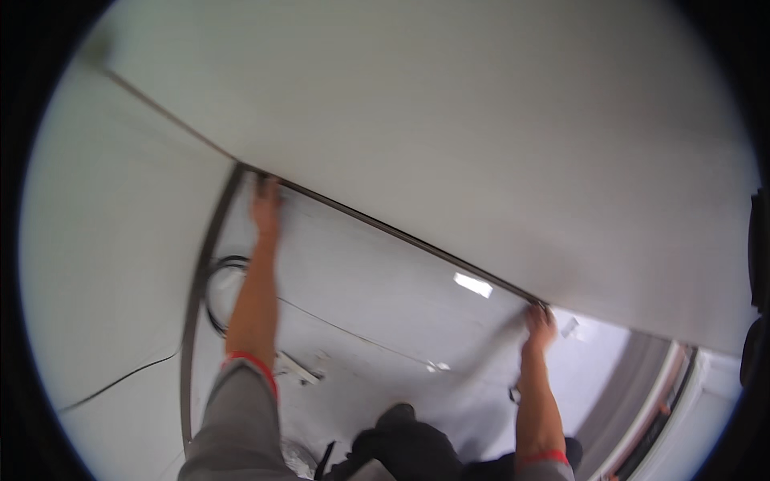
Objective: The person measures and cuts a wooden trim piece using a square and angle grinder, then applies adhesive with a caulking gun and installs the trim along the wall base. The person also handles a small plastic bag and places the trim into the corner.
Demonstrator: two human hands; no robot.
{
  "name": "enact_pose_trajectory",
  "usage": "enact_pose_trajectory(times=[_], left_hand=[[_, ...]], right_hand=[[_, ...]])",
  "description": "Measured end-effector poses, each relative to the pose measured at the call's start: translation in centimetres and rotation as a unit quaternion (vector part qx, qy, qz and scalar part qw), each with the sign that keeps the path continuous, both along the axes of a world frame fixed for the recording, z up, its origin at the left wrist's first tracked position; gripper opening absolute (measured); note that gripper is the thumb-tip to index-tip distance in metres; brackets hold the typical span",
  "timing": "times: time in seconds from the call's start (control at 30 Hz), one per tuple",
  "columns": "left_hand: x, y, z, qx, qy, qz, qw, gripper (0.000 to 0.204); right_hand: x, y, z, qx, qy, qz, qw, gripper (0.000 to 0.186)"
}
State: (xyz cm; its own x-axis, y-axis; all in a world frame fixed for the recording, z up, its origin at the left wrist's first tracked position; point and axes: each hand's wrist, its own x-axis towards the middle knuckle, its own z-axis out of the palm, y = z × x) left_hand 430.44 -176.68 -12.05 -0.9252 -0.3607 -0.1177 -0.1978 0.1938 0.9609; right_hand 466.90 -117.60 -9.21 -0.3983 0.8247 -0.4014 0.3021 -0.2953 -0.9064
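Observation:
A long dark skirting strip (393, 232) runs along the foot of the pale wall (497, 120), slanting from the corner down to the right. My left hand (265, 210) is at its left end, close to the corner, with the fingertips on the strip and somewhat blurred. At the strip's right end my right hand (540, 324) has its fingers bent around it. My arms are spread wide, and the palm sides of both hands are hidden.
Another dark skirting (200, 280) follows the left wall (104, 264). A coiled black cable (212, 301) lies on the grey floor (361, 293) beside my left forearm. A pale strip-shaped piece (297, 367) and small scraps lie nearby. White frames (658, 401) stand at the right.

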Motion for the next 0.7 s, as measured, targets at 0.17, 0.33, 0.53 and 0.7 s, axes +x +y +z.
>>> enact_pose_trajectory(times=[0.17,0.33,0.53,0.7], left_hand=[[-0.1,1.4,1.9,0.105,-0.026,0.006,0.994,0.083],[-1.3,2.1,3.3,0.162,-0.057,-0.029,0.985,0.077],[-2.2,1.7,1.4,0.134,0.019,0.046,0.990,0.077],[-4.1,2.5,3.4,0.187,-0.035,0.024,0.981,0.075]], right_hand=[[0.3,0.4,0.3,0.105,-0.009,0.125,0.986,0.025],[1.5,2.0,0.1,-0.006,0.086,0.113,0.990,0.043],[0.6,1.8,0.9,-0.027,0.023,0.150,0.988,0.045],[1.3,3.1,1.1,-0.048,0.042,0.124,0.990,0.043]])
